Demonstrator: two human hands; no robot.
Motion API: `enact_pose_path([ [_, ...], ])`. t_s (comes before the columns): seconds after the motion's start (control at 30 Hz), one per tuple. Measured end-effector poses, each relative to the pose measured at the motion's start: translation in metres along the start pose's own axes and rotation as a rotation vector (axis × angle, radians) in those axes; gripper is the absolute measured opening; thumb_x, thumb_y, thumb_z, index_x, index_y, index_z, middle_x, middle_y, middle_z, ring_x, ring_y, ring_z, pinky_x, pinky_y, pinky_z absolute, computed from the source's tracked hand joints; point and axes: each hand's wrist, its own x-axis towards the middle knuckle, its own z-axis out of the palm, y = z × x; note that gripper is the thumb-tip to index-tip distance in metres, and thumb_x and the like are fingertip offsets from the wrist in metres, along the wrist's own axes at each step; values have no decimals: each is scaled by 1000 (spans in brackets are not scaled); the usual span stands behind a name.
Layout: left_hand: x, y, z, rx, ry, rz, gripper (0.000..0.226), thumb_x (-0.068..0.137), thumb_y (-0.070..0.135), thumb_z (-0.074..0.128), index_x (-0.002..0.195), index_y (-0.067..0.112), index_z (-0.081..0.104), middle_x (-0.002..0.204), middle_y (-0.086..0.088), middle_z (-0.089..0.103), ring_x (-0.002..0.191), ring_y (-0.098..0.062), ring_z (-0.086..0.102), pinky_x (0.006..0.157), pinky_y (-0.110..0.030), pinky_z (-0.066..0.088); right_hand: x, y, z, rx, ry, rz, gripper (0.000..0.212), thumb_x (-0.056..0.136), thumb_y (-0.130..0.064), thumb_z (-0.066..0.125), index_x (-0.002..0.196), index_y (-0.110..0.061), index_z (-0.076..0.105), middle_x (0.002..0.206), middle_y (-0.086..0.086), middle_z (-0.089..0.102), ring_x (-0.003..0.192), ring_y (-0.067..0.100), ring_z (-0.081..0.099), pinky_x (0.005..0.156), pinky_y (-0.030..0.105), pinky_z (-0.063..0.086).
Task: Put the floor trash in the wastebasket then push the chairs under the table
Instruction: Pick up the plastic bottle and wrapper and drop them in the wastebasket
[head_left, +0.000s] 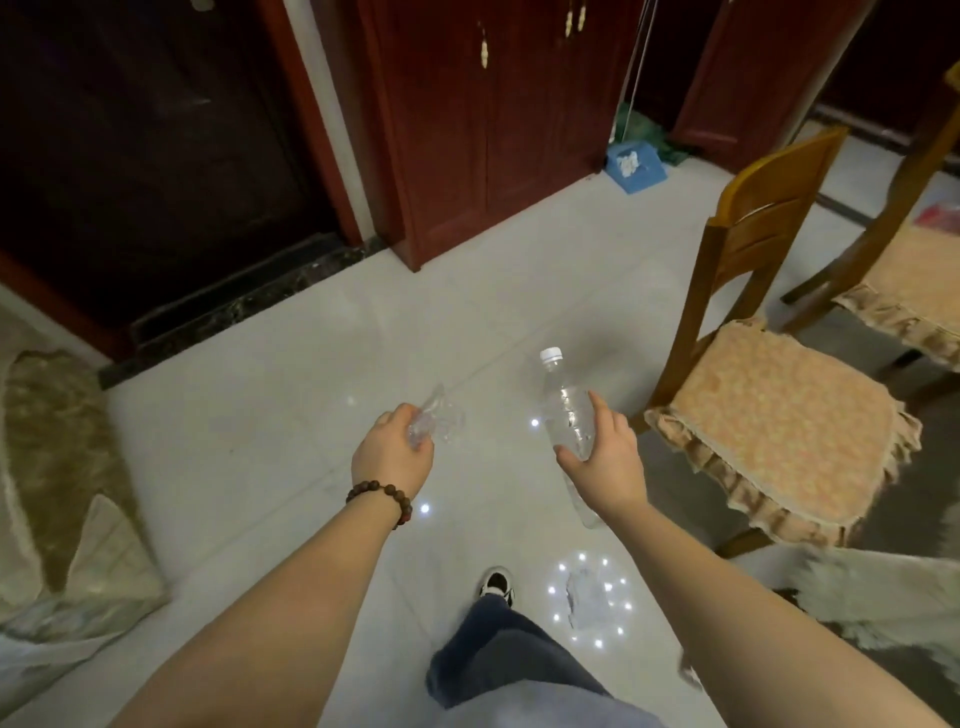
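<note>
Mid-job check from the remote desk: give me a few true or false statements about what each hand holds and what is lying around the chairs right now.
1. The right hand grips a clear plastic bottle with a white cap. True.
2. The left hand is empty. False: its fingers hold a crumpled piece of clear plastic.
3. The nearer wooden chair with a ruffled orange cushion lies tipped over. False: it stands upright.
4. A crumpled piece of white trash lies on the pale tiled floor near the black and white shoe. True.
5. The left wrist wears a brown bead bracelet. True.
</note>
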Motion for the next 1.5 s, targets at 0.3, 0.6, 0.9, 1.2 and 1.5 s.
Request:
enact_pose_path([
  [0.3, 199, 103, 6, -11, -65, 105, 14, 88, 19, 50, 99, 20, 57, 97, -6, 58, 78, -29, 57, 65, -35, 49, 192, -42, -28, 50, 112, 11, 82, 78, -27, 69, 147, -18, 24, 137, 12, 41, 125, 31, 38, 102, 39, 34],
  [0.6, 436, 182, 55, -38, -119, 285, 14, 86, 18, 53, 99, 18, 59, 93, -7, 59, 78, -30, 58, 65, -36, 49, 411, -51, -15, 100, 228, 114, 84, 76, -24, 71, 146, -17, 25, 132, 11, 44, 121, 29, 41, 100, 39, 37],
  [0.9, 677, 301, 83, 7, -214, 482, 10, 85, 26, 57, 95, 22, 58, 88, -2, 60, 77, -29, 59, 58, -30, 38, 634, -68, -51, 103, 361, 282, 82, 77, -25, 69, 146, -16, 26, 134, 14, 43, 124, 32, 40, 106, 39, 34],
  [1.2, 805, 473, 184, 0, -354, 633, 10, 87, 24, 56, 94, 18, 59, 83, 0, 53, 70, -23, 50, 59, -27, 35, 782, 6, -120, 54, 469, 448, 83, 78, -28, 70, 146, -17, 24, 136, 11, 42, 123, 29, 42, 102, 40, 37],
  [1.5, 913, 712, 323, 38, -477, 745, 12, 87, 24, 58, 98, 20, 59, 89, -2, 56, 77, -23, 55, 63, -26, 41, 969, 131, -250, 53, 566, 516, 79, 79, -28, 68, 146, -22, 25, 135, 8, 44, 121, 28, 42, 100, 39, 38],
])
